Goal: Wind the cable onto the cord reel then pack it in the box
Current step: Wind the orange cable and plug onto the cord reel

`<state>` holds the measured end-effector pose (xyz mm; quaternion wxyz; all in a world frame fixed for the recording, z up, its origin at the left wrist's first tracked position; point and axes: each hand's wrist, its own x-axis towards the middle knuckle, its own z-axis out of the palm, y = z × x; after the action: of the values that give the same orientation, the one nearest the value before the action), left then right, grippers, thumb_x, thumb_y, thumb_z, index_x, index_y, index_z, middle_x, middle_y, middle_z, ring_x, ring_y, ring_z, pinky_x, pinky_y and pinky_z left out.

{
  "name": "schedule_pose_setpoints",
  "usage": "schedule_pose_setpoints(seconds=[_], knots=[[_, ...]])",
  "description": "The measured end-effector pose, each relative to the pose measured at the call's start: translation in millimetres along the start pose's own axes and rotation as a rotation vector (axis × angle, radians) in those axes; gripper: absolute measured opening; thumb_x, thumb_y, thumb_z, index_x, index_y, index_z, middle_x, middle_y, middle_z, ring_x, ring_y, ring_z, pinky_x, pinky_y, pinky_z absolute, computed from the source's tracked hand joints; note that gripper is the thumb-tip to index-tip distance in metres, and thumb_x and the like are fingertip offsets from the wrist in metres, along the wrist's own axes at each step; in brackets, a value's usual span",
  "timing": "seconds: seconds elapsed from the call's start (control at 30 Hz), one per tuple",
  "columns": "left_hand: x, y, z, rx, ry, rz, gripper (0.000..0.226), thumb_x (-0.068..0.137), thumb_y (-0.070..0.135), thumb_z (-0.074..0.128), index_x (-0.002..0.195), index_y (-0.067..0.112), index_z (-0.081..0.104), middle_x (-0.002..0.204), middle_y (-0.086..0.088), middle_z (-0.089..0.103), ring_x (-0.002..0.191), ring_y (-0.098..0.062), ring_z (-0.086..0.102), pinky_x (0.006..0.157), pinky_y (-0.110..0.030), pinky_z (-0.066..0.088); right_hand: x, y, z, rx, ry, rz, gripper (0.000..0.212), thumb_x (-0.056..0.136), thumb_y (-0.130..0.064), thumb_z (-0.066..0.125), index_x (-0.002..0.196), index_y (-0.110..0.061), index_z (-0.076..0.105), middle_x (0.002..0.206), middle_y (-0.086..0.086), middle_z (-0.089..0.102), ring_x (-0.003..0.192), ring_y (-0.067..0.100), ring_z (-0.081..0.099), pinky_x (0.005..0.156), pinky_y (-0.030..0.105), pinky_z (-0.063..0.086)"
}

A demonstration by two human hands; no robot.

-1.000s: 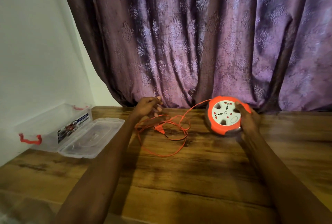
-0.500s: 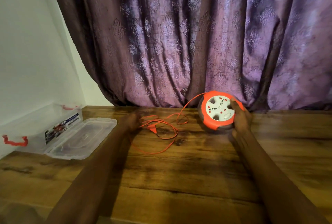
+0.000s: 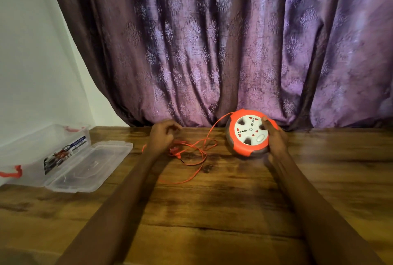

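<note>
Orange cord reel sitting on the wooden table at the far right of the work area, tipped up on its edge and leaning back toward the purple curtain, white socket face angled toward the camera and a little left. Right hand gripping it along the right rim, thumb hooked over the top onto the socket face, fingers curling round the rim. Orange cable leaving the reel at its upper left edge, arcing down leftward, then lying in loose overlapping loops on the table between the two hands; its general run lying left–right, with one long loop trailing toward the near side. A plug end appearing to lie in the tangle just right of the left hand, though blurred. Left hand hovering at the left end of the loops, fingers curled in; whether it is pinching a strand cannot be told from this blurred view. Left hand clearly nearer the slack, right hand already on the reel, so winding would likely call for the left to feed cable rightward toward the rim. Little cable looking wound yet. Clear plastic box sitting well apart at the far left against the white wall, lid lying open flat beside it, red clips showing.
</note>
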<state>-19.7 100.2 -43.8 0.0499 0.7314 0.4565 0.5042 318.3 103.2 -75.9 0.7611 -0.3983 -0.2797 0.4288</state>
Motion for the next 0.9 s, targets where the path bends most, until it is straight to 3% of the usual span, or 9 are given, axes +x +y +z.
schedule_pose_setpoints(seconds=[0.07,0.13,0.2,0.23,0.37,0.5,0.6,0.7,0.9], knots=[[-3.3,26.5,20.3,-0.177,-0.094,-0.062,0.039,0.074,-0.003,0.042,0.065,0.024,0.070,0.062,0.009,0.070,0.055,-0.006,0.064,0.055,-0.020,0.049,0.1,-1.3,0.7,0.024,-0.005,-0.011,0.037,0.059,-0.044,0.088,0.073,-0.013,0.074,0.087,0.014,0.075,0.077,0.026,0.069,0.076,0.049,0.059],[-9.1,47.0,47.9,-0.305,-0.366,-0.220,0.034,0.089,0.005,0.046,0.072,0.021,0.071,0.061,0.006,0.071,0.046,-0.006,0.061,0.045,-0.018,0.048,-1.9,-1.7,2.9,0.047,-0.017,-0.016,0.036,0.061,-0.043,0.089,0.075,-0.013,0.075,0.091,0.015,0.075,0.081,0.028,0.069,0.080,0.051,0.059],[-18.1,63.5,74.4,-0.412,-0.601,-0.449,0.020,0.098,0.031,0.056,0.089,0.019,0.070,0.072,0.000,0.074,0.052,-0.014,0.066,0.047,-0.022,0.052,-6.4,-4.8,6.2,0.058,-0.031,-0.024,0.032,0.064,-0.040,0.088,0.077,-0.014,0.075,0.095,0.017,0.074,0.085,0.029,0.069,0.084,0.054,0.057],[-22.0,68.0,87.5,-0.478,-0.617,-0.520,0.024,0.097,0.043,0.058,0.096,0.021,0.068,0.081,-0.001,0.075,0.060,-0.017,0.069,0.054,-0.025,0.056,-8.0,-6.8,7.7,0.054,-0.036,-0.034,0.031,0.065,-0.039,0.088,0.078,-0.015,0.075,0.096,0.017,0.074,0.085,0.030,0.069,0.084,0.055,0.056],[-25.4,78.9,125.2,-0.973,-0.383,-0.583,0.019,0.095,0.033,0.063,0.113,0.024,0.062,0.109,-0.004,0.070,0.094,-0.021,0.067,0.088,-0.041,0.058,-11.4,-10.8,12.6,0.023,-0.083,-0.062,0.024,0.074,-0.034,0.084,0.084,-0.015,0.074,0.092,0.012,0.075,0.082,0.026,0.069,0.078,0.049,0.058],[-15.6,86.4,128.6,-1.052,-0.206,-0.614,0.022,0.092,0.026,0.068,0.113,0.022,0.066,0.106,-0.005,0.073,0.086,-0.015,0.070,0.071,-0.037,0.060,-14.1,-9.4,23.4,-0.078,-0.125,-0.198,0.026,0.088,-0.023,0.074,0.109,-0.009,0.065,0.099,0.011,0.072,0.088,0.021,0.067,0.084,0.040,0.053],[-16.6,81.2,128.6,-1.055,-0.116,-0.623,0.025,0.091,0.026,0.069,0.116,0.025,0.067,0.110,-0.004,0.073,0.093,-0.017,0.071,0.077,-0.044,0.060,-13.5,-14.6,19.5,-0.574,-0.144,-0.670,0.040,0.093,-0.018,0.067,0.131,-0.012,0.057,0.126,0.011,0.058,0.116,0.025,0.055,0.101,0.037,0.044],[-21.7,76.4,131.6,-1.045,-0.021,-0.615,0.024,0.091,0.023,0.069,0.114,0.029,0.067,0.109,0.001,0.072,0.096,-0.013,0.069,0.069,-0.033,0.059,-18.2,-14.4,13.4,-1.201,-0.297,-1.180,0.037,0.092,-0.034,0.057,0.130,-0.032,0.061,0.119,0.002,0.056,0.110,0.027,0.053,0.091,0.042,0.042],[-26.8,70.2,134.9,-1.080,0.076,-0.594,0.027,0.092,0.015,0.067,0.116,0.025,0.067,0.099,0.005,0.073,0.085,-0.007,0.069,0.061,-0.024,0.056,-32.5,1.0,25.5,-1.675,-0.277,-1.084,0.057,0.082,-0.051,0.058,0.138,-0.047,0.048,0.117,-0.001,0.058,0.105,0.027,0.055,0.083,0.042,0.039]])
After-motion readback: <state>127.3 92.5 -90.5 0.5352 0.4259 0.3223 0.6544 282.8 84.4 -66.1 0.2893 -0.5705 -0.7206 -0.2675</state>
